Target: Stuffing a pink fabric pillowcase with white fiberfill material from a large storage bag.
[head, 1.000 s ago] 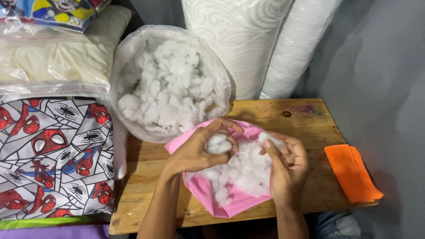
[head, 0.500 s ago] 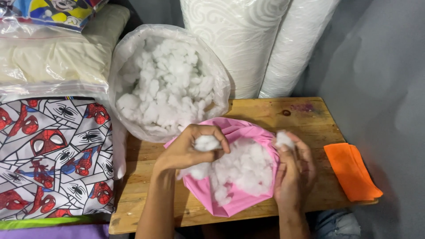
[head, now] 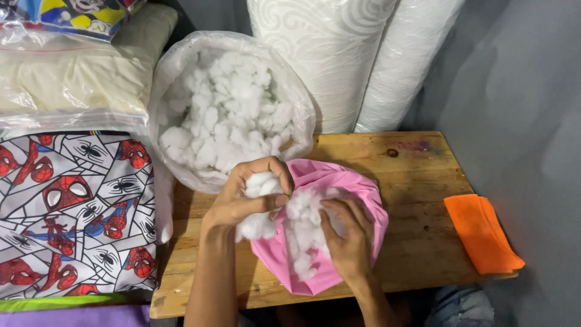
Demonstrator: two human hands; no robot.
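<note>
Hiding R hand (head: pixel 350 239) fingertips: stuffing (head: pixel 302 224)

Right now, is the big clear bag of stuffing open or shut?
Open: the clear bag's mouth gapes wide, and the white stuffing inside lies exposed.

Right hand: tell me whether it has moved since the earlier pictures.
Yes. The right hand has slid left, from the side of the pink fabric cover nearest the folded orange cloth into the white fluffy stuffing at its middle.
</note>
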